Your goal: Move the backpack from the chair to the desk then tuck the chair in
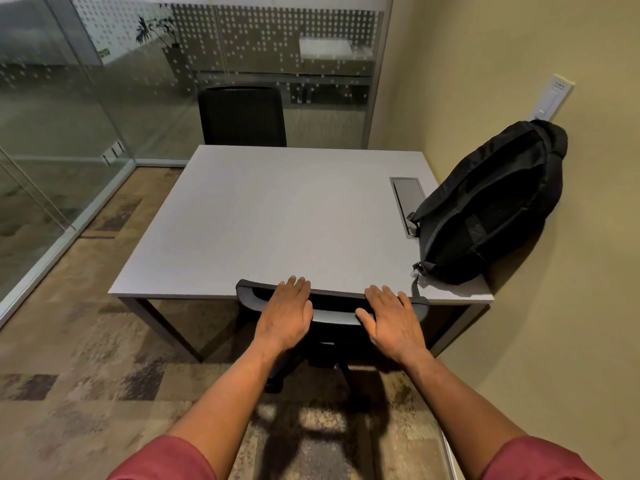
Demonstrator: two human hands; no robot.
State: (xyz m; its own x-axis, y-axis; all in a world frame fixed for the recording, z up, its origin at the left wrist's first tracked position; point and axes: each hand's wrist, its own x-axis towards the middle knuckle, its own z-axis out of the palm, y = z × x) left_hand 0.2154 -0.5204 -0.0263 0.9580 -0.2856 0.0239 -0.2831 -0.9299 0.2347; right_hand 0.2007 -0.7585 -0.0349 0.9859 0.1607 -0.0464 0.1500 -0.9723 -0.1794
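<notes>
Black nylon marks the backpack point(485, 202), which sits on the right side of the pale grey table point(277, 220) and leans against the yellowish wall point(519, 64). Its lower edge covers the near end of a grey cable hatch point(407, 195) set into the tabletop, and a loose strap hangs over the table's near edge. A white wall plate point(550, 98) shows just above the bag's top.

At the near edge of the table stands the office chair point(334, 315), its dark backrest top touching or almost touching the tabletop edge; its seat is hidden beneath the table, and part of its base shows on the patterned carpet point(86, 358) below. The left hand point(285, 313) lies flat on the left part of the backrest top, fingers straight and close together, gripping nothing. The right hand point(393, 318) lies flat on the right part, fingers slightly spread and thumb out to the side, likewise gripping nothing. Both forearms are bare, with dark red sleeves at the bottom of the view.

A second black chair point(242, 116) stands at the far side of the table, before a glass partition point(69, 98) with a dotted frosted pattern.
</notes>
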